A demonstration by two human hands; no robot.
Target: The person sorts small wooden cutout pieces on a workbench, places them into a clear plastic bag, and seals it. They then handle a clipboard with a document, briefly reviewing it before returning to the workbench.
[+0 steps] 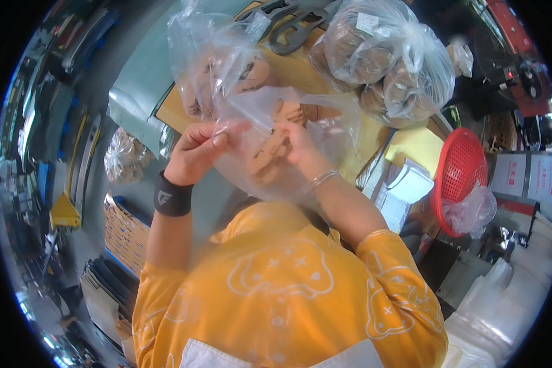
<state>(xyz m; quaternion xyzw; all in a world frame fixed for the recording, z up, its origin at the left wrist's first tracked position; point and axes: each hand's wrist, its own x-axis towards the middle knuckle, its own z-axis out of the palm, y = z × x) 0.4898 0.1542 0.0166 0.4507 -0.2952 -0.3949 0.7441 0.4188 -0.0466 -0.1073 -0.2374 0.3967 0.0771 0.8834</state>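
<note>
The small clear plastic bag (pixel 276 147) is the landmark here; it hangs in the air in front of the person's chest, above the near edge of the wooden table (pixel 300 73). Its long axis runs from its upper left, where its mouth is, down to its lower right. The left hand (pixel 199 150) is at the left of the bag, with thumb and fingers pinched together on the edge of the mouth. The right hand (pixel 300 144) is behind the film, at the right side of the bag; its fingers seem spread against the plastic, but I cannot tell if they clamp it. Both hands touch the bag.

Through the film, brown flat pieces appear, but whether they lie inside the bag I cannot tell. Behind the bag, a second clear bag (pixel 211 61) stands open with similar brown pieces. Up and right of the bag, a big tied bag (pixel 386 61) holds round brown discs. Far right, a red basket (pixel 463 175) holds crumpled plastic.
</note>
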